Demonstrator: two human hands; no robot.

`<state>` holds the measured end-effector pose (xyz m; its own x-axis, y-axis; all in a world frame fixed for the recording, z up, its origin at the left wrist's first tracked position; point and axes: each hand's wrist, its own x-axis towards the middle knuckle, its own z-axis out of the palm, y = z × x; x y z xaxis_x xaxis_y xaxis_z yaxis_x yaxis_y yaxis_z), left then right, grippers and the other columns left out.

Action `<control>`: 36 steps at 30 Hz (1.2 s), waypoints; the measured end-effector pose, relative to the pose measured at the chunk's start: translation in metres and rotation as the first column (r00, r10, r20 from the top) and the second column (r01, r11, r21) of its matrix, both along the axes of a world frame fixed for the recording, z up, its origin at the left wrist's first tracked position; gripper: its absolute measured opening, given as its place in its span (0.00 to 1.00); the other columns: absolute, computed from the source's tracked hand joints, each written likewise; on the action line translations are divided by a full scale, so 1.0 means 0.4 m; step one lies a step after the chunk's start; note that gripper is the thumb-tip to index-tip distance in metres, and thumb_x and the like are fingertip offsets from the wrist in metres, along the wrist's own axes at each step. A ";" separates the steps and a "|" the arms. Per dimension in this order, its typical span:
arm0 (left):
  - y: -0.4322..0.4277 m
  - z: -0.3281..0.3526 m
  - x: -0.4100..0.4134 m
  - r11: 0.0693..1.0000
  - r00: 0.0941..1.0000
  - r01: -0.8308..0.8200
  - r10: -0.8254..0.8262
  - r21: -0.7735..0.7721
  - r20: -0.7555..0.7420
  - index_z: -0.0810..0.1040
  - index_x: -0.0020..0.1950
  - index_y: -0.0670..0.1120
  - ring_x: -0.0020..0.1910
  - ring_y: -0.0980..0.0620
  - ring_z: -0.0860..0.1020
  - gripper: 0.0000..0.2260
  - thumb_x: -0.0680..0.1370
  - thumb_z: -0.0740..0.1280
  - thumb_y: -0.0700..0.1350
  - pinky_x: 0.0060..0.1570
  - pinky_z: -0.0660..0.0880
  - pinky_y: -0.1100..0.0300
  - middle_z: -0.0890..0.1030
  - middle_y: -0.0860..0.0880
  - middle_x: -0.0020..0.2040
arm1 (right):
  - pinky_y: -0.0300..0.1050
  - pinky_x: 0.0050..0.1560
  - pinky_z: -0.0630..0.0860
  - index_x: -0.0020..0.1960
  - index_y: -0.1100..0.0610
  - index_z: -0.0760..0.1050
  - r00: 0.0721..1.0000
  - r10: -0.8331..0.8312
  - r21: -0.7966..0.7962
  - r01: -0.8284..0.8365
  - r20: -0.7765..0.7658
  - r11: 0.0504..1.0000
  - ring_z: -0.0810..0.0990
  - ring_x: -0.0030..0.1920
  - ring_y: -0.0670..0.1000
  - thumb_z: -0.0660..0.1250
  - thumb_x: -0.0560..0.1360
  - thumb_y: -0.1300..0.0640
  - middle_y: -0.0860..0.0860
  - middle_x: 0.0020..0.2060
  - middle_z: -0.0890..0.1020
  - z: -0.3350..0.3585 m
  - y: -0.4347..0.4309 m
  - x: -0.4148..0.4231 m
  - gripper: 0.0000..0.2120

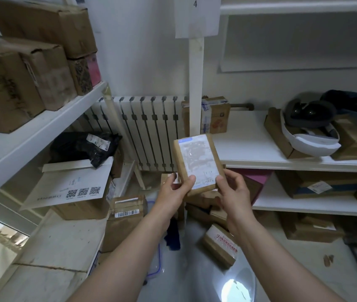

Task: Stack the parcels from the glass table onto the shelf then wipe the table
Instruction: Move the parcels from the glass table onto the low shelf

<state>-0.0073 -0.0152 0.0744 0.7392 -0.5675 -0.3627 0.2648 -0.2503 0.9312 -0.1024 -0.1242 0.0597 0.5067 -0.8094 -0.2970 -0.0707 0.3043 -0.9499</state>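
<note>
A small brown parcel (197, 162) with a white shipping label is held up in mid-air by both hands. My left hand (176, 187) grips its lower left corner and my right hand (232, 188) grips its lower right edge. It hangs just in front of the white shelf board (249, 149) on the right. Below the hands, the glass table (195, 275) carries more brown parcels: one with a red-printed label (221, 245), a taped one with a barcode (125, 221), and several behind my hands.
A white shelf unit (42, 127) on the left holds large cardboard boxes (31, 68). A black bag (86, 147) and a flat QR-code box (72, 182) lie beneath it. The right shelves hold boxes and a grey-white headset (310, 127). A radiator (149, 131) stands behind.
</note>
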 end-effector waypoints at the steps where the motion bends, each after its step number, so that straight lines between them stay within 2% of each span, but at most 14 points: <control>1: 0.007 0.000 0.002 1.000 1.000 0.013 -0.013 -0.006 -0.015 0.69 0.69 0.53 0.55 0.56 0.78 0.27 0.73 0.70 0.58 0.49 0.72 0.59 0.80 0.53 0.58 | 0.53 0.52 0.81 0.52 0.41 0.76 1.000 0.001 -0.001 -0.001 0.013 1.000 0.82 0.55 0.51 0.69 0.76 0.51 0.47 0.56 0.82 0.006 0.005 0.001 0.07; 8: 0.053 0.001 0.033 0.995 0.999 -0.035 0.034 -0.091 -0.011 0.61 0.67 0.56 0.58 0.50 0.78 0.34 0.68 0.77 0.52 0.56 0.75 0.52 0.77 0.50 0.63 | 0.42 0.43 0.75 0.58 0.49 0.72 0.996 0.076 0.092 -0.079 0.037 0.993 0.81 0.55 0.52 0.63 0.80 0.58 0.51 0.55 0.82 0.026 0.050 -0.005 0.08; 11: 0.088 0.011 0.036 1.000 0.987 -0.002 0.004 -0.015 0.162 0.54 0.74 0.57 0.65 0.53 0.71 0.45 0.66 0.79 0.51 0.61 0.71 0.54 0.69 0.55 0.68 | 0.43 0.49 0.75 0.57 0.47 0.74 0.992 0.129 0.132 -0.128 -0.004 0.983 0.79 0.59 0.52 0.62 0.81 0.55 0.51 0.58 0.81 0.029 0.058 -0.013 0.07; 13: 0.108 0.008 0.036 0.992 0.924 -0.005 -0.044 0.126 0.379 0.51 0.76 0.58 0.68 0.55 0.63 0.49 0.65 0.79 0.52 0.67 0.65 0.52 0.61 0.56 0.71 | 0.49 0.58 0.74 0.62 0.47 0.75 0.990 0.138 0.141 -0.131 -0.039 0.981 0.75 0.63 0.52 0.61 0.81 0.48 0.50 0.63 0.77 0.040 0.058 -0.020 0.11; 15: 0.130 -0.001 0.030 0.972 0.775 -0.069 -0.090 0.226 0.625 0.53 0.76 0.55 0.69 0.56 0.60 0.47 0.65 0.78 0.52 0.68 0.62 0.53 0.59 0.56 0.71 | 0.53 0.62 0.72 0.68 0.49 0.73 0.990 0.133 0.167 -0.123 -0.050 0.978 0.74 0.64 0.53 0.58 0.80 0.40 0.50 0.62 0.76 0.056 0.056 -0.028 0.21; 18: 0.166 -0.024 0.014 0.957 0.503 -0.117 -0.174 0.267 0.847 0.55 0.75 0.52 0.72 0.55 0.56 0.44 0.66 0.77 0.46 0.73 0.58 0.53 0.59 0.55 0.72 | 0.57 0.64 0.70 0.67 0.46 0.74 0.974 0.225 0.199 -0.215 -0.031 0.956 0.79 0.54 0.51 0.55 0.76 0.31 0.50 0.53 0.84 0.081 0.057 -0.042 0.28; 20: 0.192 -0.043 0.007 0.946 0.296 -0.107 -0.262 0.304 0.919 0.56 0.75 0.49 0.75 0.51 0.55 0.44 0.65 0.76 0.41 0.74 0.59 0.47 0.58 0.53 0.73 | 0.57 0.62 0.72 0.64 0.45 0.76 0.951 0.308 0.204 -0.293 -0.042 0.934 0.82 0.47 0.50 0.56 0.74 0.30 0.49 0.41 0.86 0.092 0.065 -0.051 0.28; 22: 0.210 -0.052 0.003 0.941 0.118 -0.091 -0.315 0.326 0.942 0.59 0.75 0.46 0.76 0.46 0.56 0.43 0.64 0.75 0.38 0.75 0.57 0.47 0.60 0.50 0.73 | 0.55 0.57 0.75 0.62 0.47 0.75 0.938 0.343 0.229 -0.325 -0.047 0.918 0.82 0.48 0.54 0.60 0.73 0.30 0.53 0.43 0.85 0.089 0.075 -0.053 0.27; 25: 0.224 -0.057 0.001 0.941 -0.004 -0.066 -0.332 0.331 0.943 0.59 0.75 0.46 0.77 0.43 0.55 0.43 0.64 0.75 0.35 0.73 0.59 0.47 0.59 0.48 0.75 | 0.56 0.60 0.75 0.61 0.50 0.75 0.946 0.322 0.286 -0.301 -0.030 0.910 0.81 0.45 0.55 0.67 0.72 0.36 0.54 0.43 0.84 0.066 0.086 -0.054 0.24; 28: 0.235 -0.064 -0.003 0.925 0.090 -0.057 -0.369 0.375 0.925 0.52 0.78 0.49 0.78 0.46 0.51 0.46 0.66 0.74 0.35 0.69 0.66 0.47 0.52 0.48 0.78 | 0.53 0.55 0.76 0.61 0.51 0.74 0.966 0.258 0.314 -0.247 0.007 0.917 0.81 0.36 0.50 0.72 0.72 0.44 0.51 0.38 0.85 0.039 0.091 -0.054 0.21; 30: 0.238 -0.061 -0.017 0.927 0.247 -0.078 -0.339 0.367 0.908 0.45 0.79 0.50 0.78 0.51 0.48 0.46 0.70 0.69 0.35 0.69 0.64 0.53 0.45 0.50 0.79 | 0.52 0.53 0.79 0.62 0.51 0.74 0.978 0.199 0.323 -0.210 0.068 0.923 0.83 0.44 0.52 0.73 0.71 0.49 0.53 0.49 0.84 0.034 0.089 -0.055 0.21; 32: 0.235 -0.045 -0.031 0.942 0.478 -0.094 -0.241 0.321 0.845 0.42 0.79 0.51 0.76 0.59 0.46 0.41 0.75 0.64 0.36 0.71 0.55 0.60 0.43 0.54 0.79 | 0.43 0.38 0.77 0.63 0.53 0.73 0.978 0.162 0.326 -0.196 0.129 0.925 0.81 0.37 0.48 0.72 0.73 0.52 0.53 0.49 0.81 0.041 0.094 -0.056 0.20; 34: 0.230 -0.031 -0.038 0.969 0.709 -0.117 -0.073 0.218 0.701 0.48 0.79 0.52 0.75 0.60 0.51 0.33 0.79 0.61 0.39 0.71 0.53 0.62 0.51 0.55 0.79 | 0.39 0.32 0.71 0.63 0.52 0.72 0.978 0.137 0.307 -0.180 0.155 0.935 0.78 0.33 0.46 0.70 0.74 0.56 0.51 0.44 0.80 0.046 0.099 -0.057 0.18; 36: 0.221 -0.007 -0.044 0.984 0.862 -0.162 0.106 0.073 0.496 0.58 0.77 0.53 0.73 0.58 0.61 0.25 0.81 0.59 0.45 0.68 0.59 0.62 0.63 0.54 0.75 | 0.37 0.29 0.72 0.62 0.50 0.72 0.971 0.147 0.290 -0.198 0.188 0.936 0.80 0.40 0.48 0.69 0.75 0.59 0.51 0.46 0.82 0.048 0.102 -0.059 0.17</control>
<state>-0.0247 0.0732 0.0716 0.9035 -0.4285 0.0114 -0.1784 -0.3518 0.9189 -0.1260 -0.0835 0.0788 0.6918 -0.5888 -0.4180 -0.0017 0.5776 -0.8163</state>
